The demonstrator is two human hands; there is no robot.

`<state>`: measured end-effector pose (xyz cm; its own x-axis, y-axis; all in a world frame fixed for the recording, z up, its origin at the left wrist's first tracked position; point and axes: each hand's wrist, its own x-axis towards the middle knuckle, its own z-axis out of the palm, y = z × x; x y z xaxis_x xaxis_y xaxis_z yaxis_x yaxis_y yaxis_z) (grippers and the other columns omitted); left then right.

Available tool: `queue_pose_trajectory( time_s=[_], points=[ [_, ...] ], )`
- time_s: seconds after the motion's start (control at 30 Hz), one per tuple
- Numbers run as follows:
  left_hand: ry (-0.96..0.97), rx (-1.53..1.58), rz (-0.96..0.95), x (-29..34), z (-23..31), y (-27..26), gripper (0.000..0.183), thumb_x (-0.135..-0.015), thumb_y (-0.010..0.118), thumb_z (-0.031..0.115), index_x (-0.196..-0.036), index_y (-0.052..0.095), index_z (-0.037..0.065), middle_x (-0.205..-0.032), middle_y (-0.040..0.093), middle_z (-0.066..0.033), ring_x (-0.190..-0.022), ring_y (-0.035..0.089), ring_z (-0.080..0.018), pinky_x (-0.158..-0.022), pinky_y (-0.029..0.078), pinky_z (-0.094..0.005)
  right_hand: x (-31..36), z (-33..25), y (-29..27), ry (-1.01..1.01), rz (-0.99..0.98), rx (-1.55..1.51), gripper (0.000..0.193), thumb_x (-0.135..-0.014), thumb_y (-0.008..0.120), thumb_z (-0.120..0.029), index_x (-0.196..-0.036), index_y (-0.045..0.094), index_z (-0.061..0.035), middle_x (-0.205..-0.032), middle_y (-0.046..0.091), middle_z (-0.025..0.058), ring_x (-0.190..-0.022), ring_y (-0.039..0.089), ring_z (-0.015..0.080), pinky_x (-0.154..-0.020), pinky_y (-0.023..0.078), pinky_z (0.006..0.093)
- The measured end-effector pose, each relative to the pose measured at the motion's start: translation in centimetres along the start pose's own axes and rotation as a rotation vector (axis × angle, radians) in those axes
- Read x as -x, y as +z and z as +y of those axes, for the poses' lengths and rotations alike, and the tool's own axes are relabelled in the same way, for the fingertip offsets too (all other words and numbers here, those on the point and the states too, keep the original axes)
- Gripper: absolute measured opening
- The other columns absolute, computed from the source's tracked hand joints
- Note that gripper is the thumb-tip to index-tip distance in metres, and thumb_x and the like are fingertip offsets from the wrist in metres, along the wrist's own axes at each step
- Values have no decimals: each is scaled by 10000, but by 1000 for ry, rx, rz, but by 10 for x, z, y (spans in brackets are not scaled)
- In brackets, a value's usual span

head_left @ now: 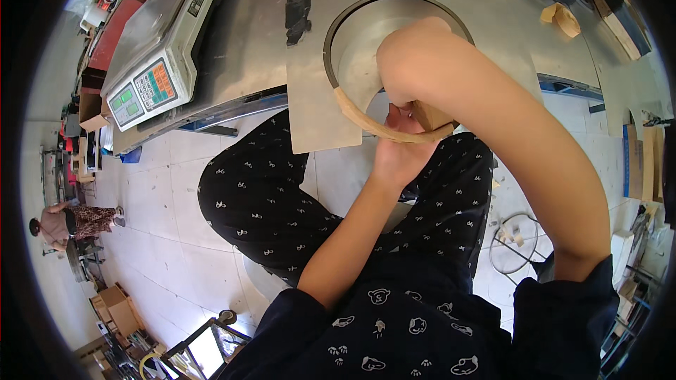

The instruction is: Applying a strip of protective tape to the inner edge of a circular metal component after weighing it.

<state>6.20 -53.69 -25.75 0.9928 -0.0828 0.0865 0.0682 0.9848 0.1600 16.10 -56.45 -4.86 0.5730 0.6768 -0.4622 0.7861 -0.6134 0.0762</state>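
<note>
Your left hand (406, 146) grips the ring (328, 56), can't tell with your right hand (405, 63); scale (158, 49) on metal table (246, 42), tiled floor (169, 218).

Place: workshop
Bench (243, 49): metal-topped, blue-framed
Scale (184, 42): digital, with keypad
Cardboard box (118, 308): amid assorted clutter

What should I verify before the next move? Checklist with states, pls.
1. Left hand holding the near rim: ok.
2. Right hand grip: cannot tell, fingers mostly hidden.
3. Tan strip covering the whole ring: not ok, the far side is bare and dark.
4. Ring fully supported by the table: not ok, its near side overhangs the edge.
5. Digital scale clear of the ring: ok, apart on the left.
6. Curled tan scrap clear of the ring: ok, off right.
</note>
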Motion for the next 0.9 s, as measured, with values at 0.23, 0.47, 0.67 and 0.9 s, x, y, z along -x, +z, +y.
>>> queue_pose_trajectory(
  time_s=[0.23, 0.47, 0.67, 0.9],
  points=[
    [3, 44, -107, -14, -5, -17, 435, -1000, 573, 379, -1367, 587, 147, -1443, 564, -32, -1368, 468, -246, -1139, 357, -447, -10, 0, 14, 181, 17, -79, 282, -717, 697, -247, -942, 767, -91, -876, 743, 107, -790, 717, 306, -695, 566, 432],
    [-9, 33, -93, -8, -1, -33, 430, -950, 628, 257, -1351, 585, 106, -1271, 645, -65, -1225, 573, -232, -1050, 478, -426, 34, 25, 42, 22, 833, -534, 230, -898, 613, -246, -1033, 654, -65, -982, 701, 66, -898, 672, 230, -770, 522, 357],
    [-1, 147, 40, 21, -16, -51, 530, -914, 705, 202, -1404, 514, 134, -1171, 648, -76, -1188, 580, -226, -1027, 498, -389, 115, 20, 125, 35, 1089, -866, 284, -773, 706, -4, -1049, 643, -32, -1016, 668, 82, -831, 635, 237, -695, 518, 325],
    [-240, -84, 106, 68, -38, -56, 497, -923, 718, 303, -1342, 539, 104, -1258, 580, -92, -1197, 556, -279, -1087, 435, -458, 104, -20, 220, 129, 949, -926, 574, -702, 843, -105, -1193, 555, -31, -1178, 591, 160, -1038, 607, 334, -805, 530, 384]
  ],
)
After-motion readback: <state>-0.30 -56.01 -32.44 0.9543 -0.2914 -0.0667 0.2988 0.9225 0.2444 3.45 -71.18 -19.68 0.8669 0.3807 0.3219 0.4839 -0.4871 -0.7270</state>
